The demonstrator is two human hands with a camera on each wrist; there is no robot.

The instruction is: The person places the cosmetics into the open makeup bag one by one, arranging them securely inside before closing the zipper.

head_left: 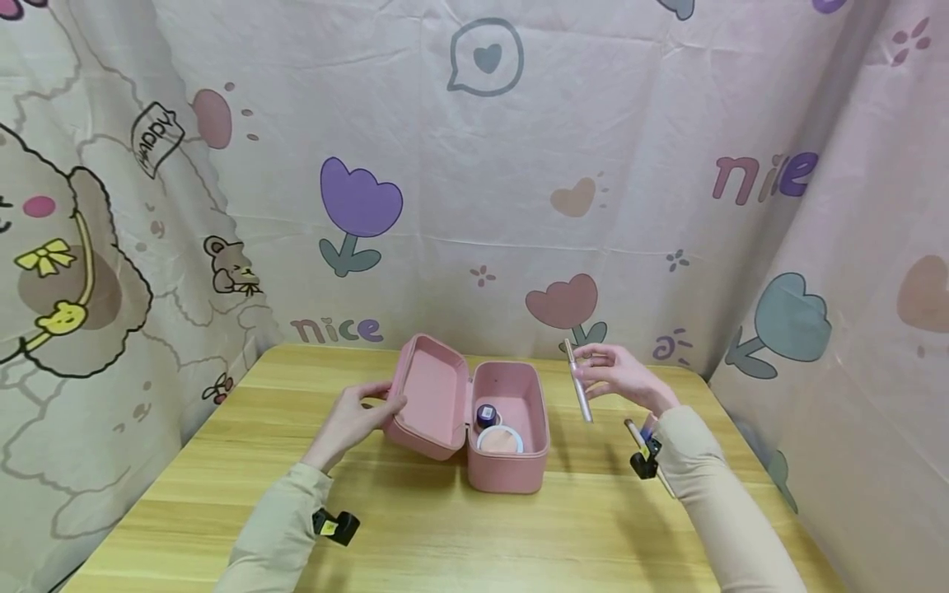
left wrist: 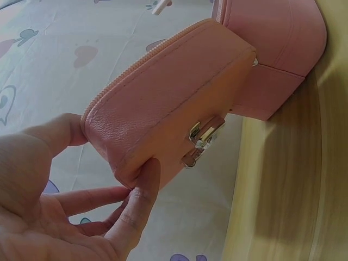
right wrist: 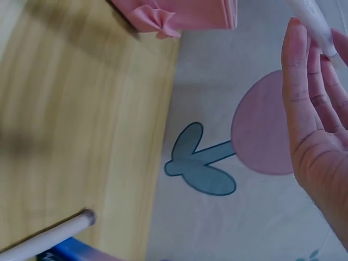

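Note:
A pink makeup case (head_left: 507,476) stands on the table with its lid (head_left: 432,391) swung out to the left. My left hand (head_left: 350,427) grips the outer edge of that lid between thumb and fingers, its metal buckle (left wrist: 202,141) showing in the left wrist view. Inside the case lie a small dark blue jar (head_left: 486,415) and a round white-rimmed compact (head_left: 500,440). Right of the case, above the table, my right hand (head_left: 619,377) pinches a slim silvery-pink cosmetic tube (head_left: 581,391) in its fingertips. A pink bow (right wrist: 155,19) decorates the case's side.
On the table under my right forearm lie a thin light-coloured stick (right wrist: 49,237) with a dark end and a blue-and-pink box (right wrist: 81,251), partly covered by the sleeve and wrist camera. A patterned curtain (head_left: 474,206) hangs behind the wooden table (head_left: 400,527) and along both sides.

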